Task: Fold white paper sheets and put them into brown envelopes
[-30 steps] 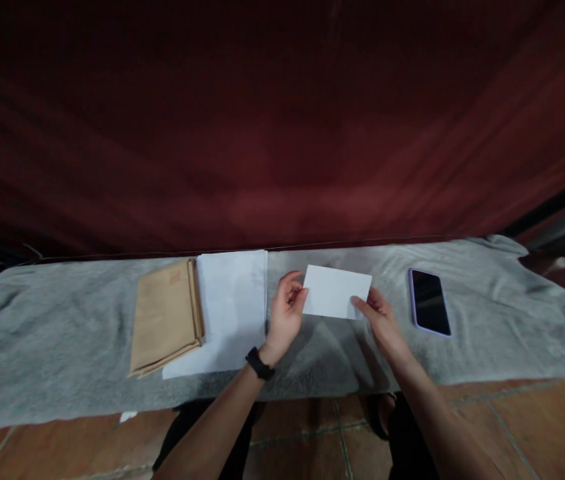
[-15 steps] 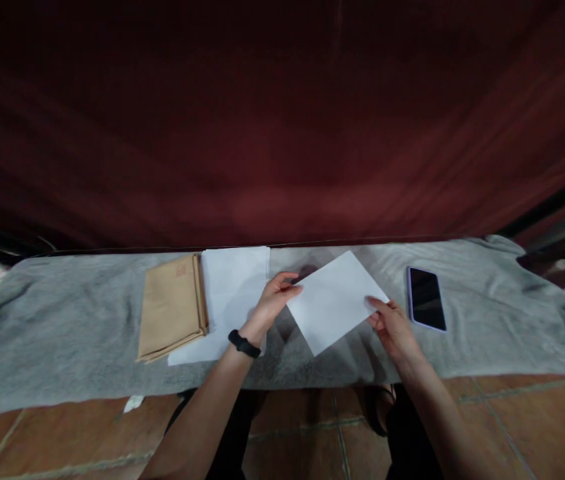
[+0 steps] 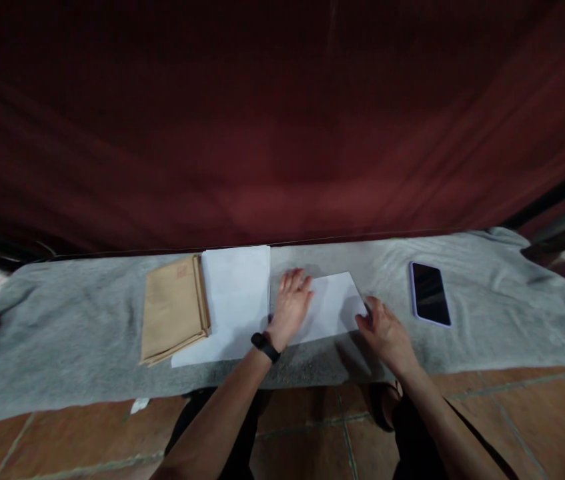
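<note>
A white sheet of paper (image 3: 335, 303) lies on the grey cloth (image 3: 492, 313) in front of me. Over its left part rests my left hand (image 3: 292, 303), palm down with the fingers stretched out; a black band circles that wrist. My right hand (image 3: 385, 333) is at the sheet's right edge, thumb and fingers apart around the corner, and it does not appear to grip the paper. To the left of my left hand is a stack of white paper (image 3: 239, 287). Brown envelopes (image 3: 172, 307) lie in a pile that overlaps the stack's left side.
A phone (image 3: 431, 293) with a purple edge lies on the cloth to the right. Behind the cloth rises a dark red surface (image 3: 282, 133). Below the cloth's front edge are floor tiles (image 3: 307, 440), with a small white scrap (image 3: 139, 405) on them at the left.
The sheet, held tilted between both hands before, now lies flat on the cloth. My left hand has moved right onto it and opened; my right hand has let go of its edge.
</note>
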Demonstrator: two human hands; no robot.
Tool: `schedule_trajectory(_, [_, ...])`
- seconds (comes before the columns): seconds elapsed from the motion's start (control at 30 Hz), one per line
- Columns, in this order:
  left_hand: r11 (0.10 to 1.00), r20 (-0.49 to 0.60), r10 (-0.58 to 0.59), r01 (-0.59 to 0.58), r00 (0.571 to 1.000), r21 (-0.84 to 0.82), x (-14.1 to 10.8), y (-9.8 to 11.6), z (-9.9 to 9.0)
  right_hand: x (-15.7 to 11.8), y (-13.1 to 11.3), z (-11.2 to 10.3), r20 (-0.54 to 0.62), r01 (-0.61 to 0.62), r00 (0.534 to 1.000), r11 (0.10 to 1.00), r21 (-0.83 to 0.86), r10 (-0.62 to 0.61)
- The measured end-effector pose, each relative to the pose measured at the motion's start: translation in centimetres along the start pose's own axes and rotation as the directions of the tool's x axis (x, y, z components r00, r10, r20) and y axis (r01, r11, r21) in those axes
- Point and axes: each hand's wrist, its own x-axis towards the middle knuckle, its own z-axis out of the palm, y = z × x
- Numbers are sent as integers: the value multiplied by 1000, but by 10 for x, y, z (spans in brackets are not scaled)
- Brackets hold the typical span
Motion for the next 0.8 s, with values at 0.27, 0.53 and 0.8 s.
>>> schedule_trajectory(0.27, [958, 126, 285, -284, 950, -21, -40, 45, 33, 15, -32, 27, 36, 406, 912, 911, 68, -409])
schedule_trajectory(0.53, [956, 155, 291, -295, 944, 2, -51, 15, 18, 12, -24, 42, 69, 386, 922, 897, -216, -381])
schedule_trajectory(0.8, [959, 239, 277, -282, 931, -12, -64, -9, -10, 4, 9, 32, 6, 317, 945, 915, -248, -326])
